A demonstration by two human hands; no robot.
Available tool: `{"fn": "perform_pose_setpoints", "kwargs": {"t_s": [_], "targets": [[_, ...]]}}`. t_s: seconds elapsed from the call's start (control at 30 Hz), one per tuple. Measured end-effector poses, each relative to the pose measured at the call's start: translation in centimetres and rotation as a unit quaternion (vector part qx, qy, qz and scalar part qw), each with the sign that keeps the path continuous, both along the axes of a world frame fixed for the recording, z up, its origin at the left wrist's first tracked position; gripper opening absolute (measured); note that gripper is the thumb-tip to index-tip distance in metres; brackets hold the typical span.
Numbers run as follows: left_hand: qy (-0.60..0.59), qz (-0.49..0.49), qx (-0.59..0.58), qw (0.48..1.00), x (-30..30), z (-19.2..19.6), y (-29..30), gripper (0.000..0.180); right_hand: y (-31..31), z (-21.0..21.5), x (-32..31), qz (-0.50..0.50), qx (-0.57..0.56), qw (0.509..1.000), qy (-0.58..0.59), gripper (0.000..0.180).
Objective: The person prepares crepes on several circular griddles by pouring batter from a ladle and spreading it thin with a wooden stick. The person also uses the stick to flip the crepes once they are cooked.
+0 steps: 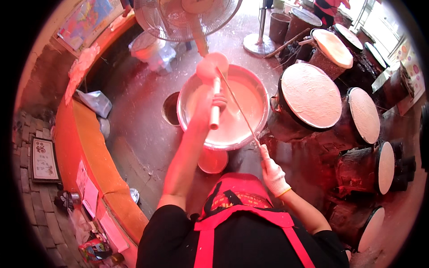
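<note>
Gripping the ladle handle point(215, 105) firmly in the left hand point(219, 102), keep it level above the batter basin point(261, 96) while the gloved right hand point(272, 172) clasps the thin stick point(237, 106).

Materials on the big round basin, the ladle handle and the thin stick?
Big round basin: likely polished steel; the rim glints. Pale cylindrical ladle handle, held by the left hand: probably wood or plastic, matte. Thin straight stick, held by the gloved right hand: perhaps bamboo or wood, unclear.
</note>
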State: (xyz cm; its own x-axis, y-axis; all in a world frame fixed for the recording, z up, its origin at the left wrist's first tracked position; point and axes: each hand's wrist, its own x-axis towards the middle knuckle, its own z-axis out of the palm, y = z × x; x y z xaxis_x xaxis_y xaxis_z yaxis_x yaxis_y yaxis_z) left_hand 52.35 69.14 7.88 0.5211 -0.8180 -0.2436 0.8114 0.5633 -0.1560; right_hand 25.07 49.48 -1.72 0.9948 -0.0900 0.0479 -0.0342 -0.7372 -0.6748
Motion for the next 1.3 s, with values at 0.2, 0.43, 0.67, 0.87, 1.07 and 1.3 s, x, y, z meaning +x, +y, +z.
{"fn": "perform_pose_setpoints", "kwargs": {"t_s": [0.2, 0.43, 0.67, 0.87, 1.07, 1.3], "targets": [[-0.401, 0.062, 0.424, 0.81, 0.4, 14.9, 2.6, 0.025, -1.5, 4.5, -1.1, -0.094, -0.034, 0.964, -0.245, 0.068], [-0.326, -0.183, 0.433, 0.82, 11.8, 10.1, 6.0, 0.025, 4.1, 4.6, 0.9, -0.219, 0.014, 0.937, -0.273, 0.062], [-0.182, -0.437, 0.337, 0.814, 6.1, 8.5, 2.9, 0.022, 13.0, 0.2, -12.3, -0.465, 0.133, 0.863, -0.145, 0.053], [-0.225, -0.697, 0.276, 0.623, -9.5, 11.2, -3.6, 0.026, 27.5, -2.4, -28.4, -0.734, 0.362, 0.552, -0.156, 0.034], [-0.247, -0.873, 0.111, 0.405, -34.4, 10.1, -9.0, 0.03, 41.5, 0.8, -40.1, -0.803, 0.302, 0.419, -0.297, 0.049], [-0.787, -0.534, -0.261, 0.165, -58.3, 12.5, -7.8, 0.032, 42.8, 10.1, -41.1, -0.873, -0.095, 0.467, -0.104, 0.052]]}}
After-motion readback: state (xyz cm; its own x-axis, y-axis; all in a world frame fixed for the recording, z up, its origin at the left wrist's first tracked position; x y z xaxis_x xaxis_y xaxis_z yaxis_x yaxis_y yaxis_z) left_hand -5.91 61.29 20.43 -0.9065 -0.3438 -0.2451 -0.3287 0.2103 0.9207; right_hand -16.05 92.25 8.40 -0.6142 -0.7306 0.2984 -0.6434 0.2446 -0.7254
